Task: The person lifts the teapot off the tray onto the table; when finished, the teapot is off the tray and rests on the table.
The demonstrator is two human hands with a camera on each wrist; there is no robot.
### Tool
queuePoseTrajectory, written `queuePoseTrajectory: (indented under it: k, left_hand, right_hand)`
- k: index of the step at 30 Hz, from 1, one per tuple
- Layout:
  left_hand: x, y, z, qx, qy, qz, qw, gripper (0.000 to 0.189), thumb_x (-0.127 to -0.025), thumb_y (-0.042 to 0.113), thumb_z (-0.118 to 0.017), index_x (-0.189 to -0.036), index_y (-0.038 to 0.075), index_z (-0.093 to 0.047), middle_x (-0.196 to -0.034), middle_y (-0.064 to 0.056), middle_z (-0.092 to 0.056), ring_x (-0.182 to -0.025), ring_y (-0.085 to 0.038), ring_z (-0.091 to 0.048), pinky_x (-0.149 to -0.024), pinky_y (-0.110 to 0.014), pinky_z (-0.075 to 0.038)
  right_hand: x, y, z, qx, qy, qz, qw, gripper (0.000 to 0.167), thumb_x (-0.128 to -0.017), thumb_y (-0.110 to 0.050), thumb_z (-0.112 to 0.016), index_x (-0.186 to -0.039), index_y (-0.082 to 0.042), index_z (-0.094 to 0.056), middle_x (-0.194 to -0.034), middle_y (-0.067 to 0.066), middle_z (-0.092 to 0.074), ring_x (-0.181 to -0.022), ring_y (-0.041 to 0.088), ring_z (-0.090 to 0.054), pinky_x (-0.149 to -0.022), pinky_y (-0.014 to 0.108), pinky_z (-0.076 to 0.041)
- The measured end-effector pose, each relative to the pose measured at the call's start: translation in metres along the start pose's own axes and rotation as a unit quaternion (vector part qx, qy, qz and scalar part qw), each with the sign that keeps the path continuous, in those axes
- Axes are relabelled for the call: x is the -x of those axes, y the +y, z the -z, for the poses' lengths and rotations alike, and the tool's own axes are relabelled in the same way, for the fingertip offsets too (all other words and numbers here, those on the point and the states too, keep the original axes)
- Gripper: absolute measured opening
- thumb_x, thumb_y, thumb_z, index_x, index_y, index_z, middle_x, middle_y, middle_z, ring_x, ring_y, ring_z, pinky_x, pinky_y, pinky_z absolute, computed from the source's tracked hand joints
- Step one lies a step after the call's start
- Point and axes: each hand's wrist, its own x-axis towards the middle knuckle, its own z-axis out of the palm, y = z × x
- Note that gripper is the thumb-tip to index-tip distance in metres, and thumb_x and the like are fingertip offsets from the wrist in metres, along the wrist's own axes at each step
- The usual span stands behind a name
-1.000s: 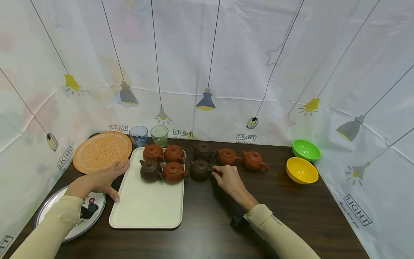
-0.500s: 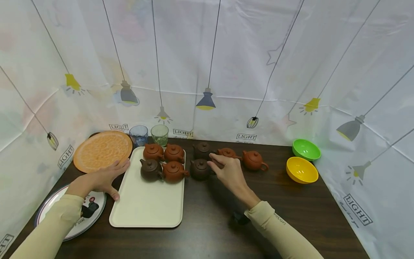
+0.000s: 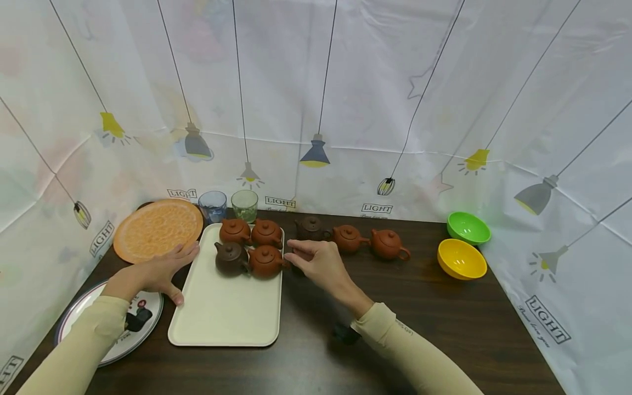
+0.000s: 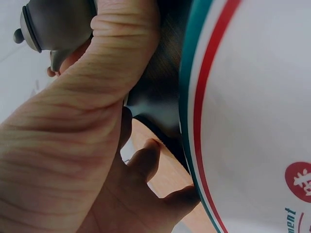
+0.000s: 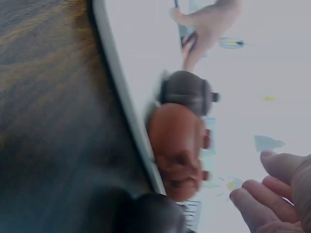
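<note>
My left hand (image 3: 153, 277) lies along the left edge of a cream tray (image 3: 224, 323), thumb at its rim and fingers spread toward an orange round mat (image 3: 158, 230). On the tray's far half stand a dark brown teapot (image 3: 230, 259) and several reddish-brown ones, the nearest red teapot (image 3: 265, 261) having its handle over the right rim. My right hand (image 3: 318, 266) hovers just right of that handle, fingers extended and holding nothing. It hides most of a dark teapot (image 5: 153, 213) standing beside the tray. Behind it is another dark teapot (image 3: 309, 227).
Two reddish teapots, one nearer (image 3: 347, 238) and one farther right (image 3: 387, 244), stand in the back row. A green bowl (image 3: 468, 228) and yellow bowl (image 3: 461, 260) sit at right. Blue (image 3: 213, 206) and green (image 3: 244, 206) glasses stand behind the tray; a white plate (image 3: 148, 329) lies under my left forearm.
My right hand has left the handle of the dark teapot beside the tray, risen, and moved left over that teapot. My left hand and the teapots stay put.
</note>
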Motion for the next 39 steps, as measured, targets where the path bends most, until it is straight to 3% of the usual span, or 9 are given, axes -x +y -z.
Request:
queuePoseTrajectory:
  k: [5, 8, 12, 15, 18, 20, 25, 33, 39]
  left_hand:
    - [-0.004, -0.014, -0.007, 0.013, 0.009, -0.012, 0.9998, 0.145, -0.063, 0.067, -0.089, -0.172, 0.007, -0.015, -0.181, -0.021, -0.007, -0.161, -0.061, -0.008, -0.113, -0.091, -0.014]
    - [-0.007, -0.021, -0.011, 0.021, 0.011, -0.013, 0.9996, 0.145, -0.064, 0.067, -0.089, -0.173, 0.01, -0.012, -0.182, -0.018, -0.004, -0.162, -0.059, -0.005, -0.113, -0.091, -0.012]
    - [-0.009, -0.026, -0.013, 0.018, 0.017, -0.022, 0.9995, 0.145, -0.064, 0.063, -0.091, -0.173, 0.009, -0.012, -0.181, -0.02, -0.003, -0.16, -0.061, -0.005, -0.11, -0.093, -0.013]
    - [-0.01, -0.028, -0.015, 0.015, 0.019, -0.022, 0.9995, 0.146, -0.064, 0.063, -0.091, -0.174, 0.011, -0.01, -0.182, -0.017, -0.002, -0.161, -0.06, -0.005, -0.11, -0.093, -0.013]
    - [-0.011, -0.029, -0.015, 0.016, 0.018, -0.021, 0.9995, 0.147, -0.062, 0.066, -0.089, -0.174, 0.014, -0.01, -0.182, -0.015, -0.003, -0.161, -0.06, -0.006, -0.11, -0.093, -0.012]
    - [-0.012, -0.029, -0.015, 0.015, 0.015, -0.014, 0.9997, 0.148, -0.061, 0.068, -0.089, -0.174, 0.014, -0.011, -0.182, -0.016, -0.004, -0.162, -0.059, -0.006, -0.112, -0.092, -0.011]
    - [-0.01, -0.02, -0.01, 0.015, 0.002, 0.011, 0.9998, 0.15, -0.058, 0.068, -0.09, -0.173, 0.01, -0.014, -0.182, -0.018, -0.005, -0.164, -0.057, -0.005, -0.117, -0.089, -0.012]
    - [0.003, 0.005, 0.002, 0.005, -0.002, 0.005, 1.0, 0.143, -0.063, 0.055, -0.094, -0.17, -0.002, -0.017, -0.178, -0.028, -0.009, -0.16, -0.063, -0.007, -0.114, -0.09, -0.014]
    - [0.003, 0.005, 0.002, -0.006, 0.0, 0.006, 1.0, 0.141, -0.065, 0.054, -0.094, -0.169, -0.003, -0.018, -0.177, -0.029, -0.01, -0.159, -0.063, -0.009, -0.114, -0.09, -0.016]
  right_hand:
    - [0.0, 0.007, -0.019, 0.041, -0.052, -0.042, 0.997, 0.033, -0.098, -0.018, -0.08, -0.126, -0.001, -0.078, -0.102, 0.019, -0.083, -0.06, 0.016, -0.074, -0.051, 0.017, -0.049]
    - [0.0, 0.01, -0.028, 0.053, -0.079, -0.066, 0.9933, 0.032, -0.1, -0.017, -0.076, -0.127, 0.0, -0.078, -0.073, 0.016, -0.078, -0.04, 0.006, -0.052, -0.041, 0.017, -0.034]
    - [-0.001, 0.012, -0.035, 0.075, -0.083, -0.068, 0.9914, 0.027, -0.102, -0.014, -0.074, -0.126, -0.001, -0.079, -0.044, 0.006, -0.057, -0.032, 0.003, -0.027, -0.039, 0.016, -0.023]
    - [-0.001, 0.014, -0.039, 0.087, -0.079, -0.066, 0.9909, 0.026, -0.102, -0.012, -0.073, -0.125, -0.001, -0.079, -0.047, 0.005, -0.059, -0.033, 0.003, -0.027, -0.039, 0.015, -0.023]
    - [-0.001, 0.014, -0.042, 0.097, -0.079, -0.072, 0.9896, 0.027, -0.102, -0.012, -0.072, -0.125, 0.0, -0.079, -0.073, 0.014, -0.078, -0.038, 0.0, -0.037, -0.041, 0.016, -0.027]
    - [0.0, 0.015, -0.043, 0.104, -0.081, -0.075, 0.9884, 0.027, -0.103, -0.014, -0.072, -0.126, 0.0, -0.078, -0.079, 0.016, -0.08, -0.039, 0.0, -0.038, -0.041, 0.016, -0.027]
    - [-0.001, 0.017, -0.043, 0.097, -0.085, -0.079, 0.9885, 0.031, -0.104, -0.019, -0.072, -0.128, 0.0, -0.077, -0.06, 0.011, -0.069, -0.035, 0.003, -0.027, -0.04, 0.015, -0.025]
    - [0.0, 0.015, -0.042, 0.085, -0.075, -0.079, 0.9904, 0.029, -0.103, -0.016, -0.072, -0.126, -0.001, -0.077, -0.063, 0.012, -0.071, -0.032, 0.002, -0.026, -0.038, 0.015, -0.023]
    - [0.002, 0.015, -0.042, 0.088, -0.071, -0.076, 0.9906, 0.029, -0.104, -0.017, -0.072, -0.127, -0.001, -0.077, -0.068, 0.013, -0.074, -0.033, 0.001, -0.023, -0.038, 0.015, -0.022]
